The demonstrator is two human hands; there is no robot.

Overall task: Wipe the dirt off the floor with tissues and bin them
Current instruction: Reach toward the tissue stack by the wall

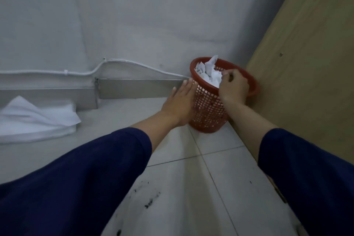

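Observation:
A red mesh bin (207,113) stands in the corner, filled with crumpled white tissues (209,74). My right hand (232,87) hovers over the bin's rim, fingers curled against the top tissue; whether it still grips the paper I cannot tell. My left hand (181,104) lies flat with fingers together against the bin's left side. Black dirt smears (149,196) mark the white floor tiles near the bottom, between my forearms. A stack of clean white tissues (36,119) lies on the floor at the left.
A grey wall with a white cable (80,73) and a metal skirting (139,88) runs behind. A wooden panel (306,63) rises on the right, close to the bin.

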